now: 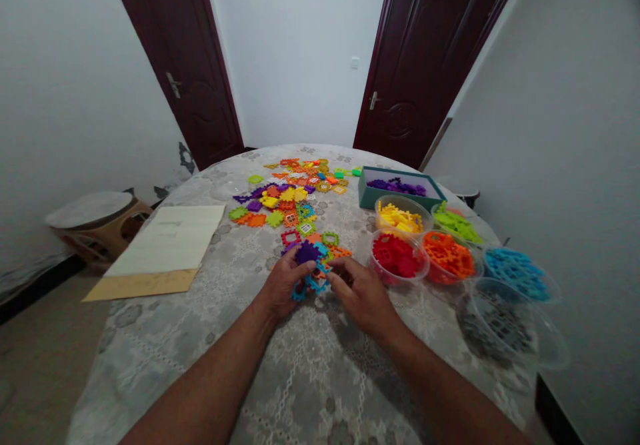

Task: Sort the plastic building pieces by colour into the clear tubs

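Note:
Both my hands rest on the round table (310, 378) around a small cluster of joined plastic pieces (311, 273), blue with a purple piece on top. My left hand (284, 286) pinches the cluster's left side, thumb and fingers closed on it. From the right, my right hand (364, 293) grips the same cluster with curled fingers. Just beyond my fingers lie loose orange, red and green pieces (320, 238). A wider scatter of coloured pieces (287, 195) covers the table's far middle.
Clear bowls at the right hold red (397, 255), yellow (400, 217), orange (449, 253), green (456, 224) and blue (515, 273) pieces; one bowl (510, 328) looks empty. A teal box (397, 187) holds purple pieces. Paper sheets (165, 242) lie left. A stool (95, 222) stands beside the table.

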`<state>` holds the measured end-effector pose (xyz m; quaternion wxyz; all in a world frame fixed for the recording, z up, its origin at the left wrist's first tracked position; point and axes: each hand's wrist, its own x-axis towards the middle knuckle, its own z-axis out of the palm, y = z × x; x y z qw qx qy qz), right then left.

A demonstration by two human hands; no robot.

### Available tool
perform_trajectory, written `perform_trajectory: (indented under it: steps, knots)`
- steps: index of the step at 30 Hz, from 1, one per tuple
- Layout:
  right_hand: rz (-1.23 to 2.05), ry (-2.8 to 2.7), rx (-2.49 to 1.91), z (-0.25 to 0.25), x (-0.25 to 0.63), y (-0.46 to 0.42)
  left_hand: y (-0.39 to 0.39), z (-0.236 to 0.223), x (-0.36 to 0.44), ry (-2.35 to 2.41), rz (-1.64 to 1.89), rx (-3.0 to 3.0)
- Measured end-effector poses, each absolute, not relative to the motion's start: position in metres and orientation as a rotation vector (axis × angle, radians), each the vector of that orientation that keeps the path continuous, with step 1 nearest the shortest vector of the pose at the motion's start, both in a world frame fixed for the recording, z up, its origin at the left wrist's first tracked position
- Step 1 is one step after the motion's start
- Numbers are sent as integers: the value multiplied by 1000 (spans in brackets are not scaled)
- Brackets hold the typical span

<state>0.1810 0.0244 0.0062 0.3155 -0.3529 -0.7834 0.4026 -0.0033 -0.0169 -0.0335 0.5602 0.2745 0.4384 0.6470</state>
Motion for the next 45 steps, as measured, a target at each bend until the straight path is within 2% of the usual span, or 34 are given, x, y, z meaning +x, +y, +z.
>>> perform_trajectory:
  steps: [6,10,20,28,34,39,42,45]
  knots:
    - [1160,-1939,-964,-11,182,27,-11,-36,-6,1081,1538,575]
    - [1191,-2010,-955,4,201,33,-7,-34,-9,1052,1555,540]
    - [141,-1773,-1360,69,339,76,-5,-30,-15,1074,1533,510]
    - [-185,-1665,-1857,65,442,126,-5,-31,-17,1145,1483,555]
    - [-297,-1704,-2084,47,445,134,-5,-29,-16,1133,1477,541]
    - [-432,-1742,-1870,47,430,122,-7,-28,-11,1022,1522,534]
    - [-339,-1820,-1607,53,396,105,-8,-30,-8,981,1517,526]
    - [-49,-1930,-1407,57,340,77,-7,-34,-8,937,1512,532]
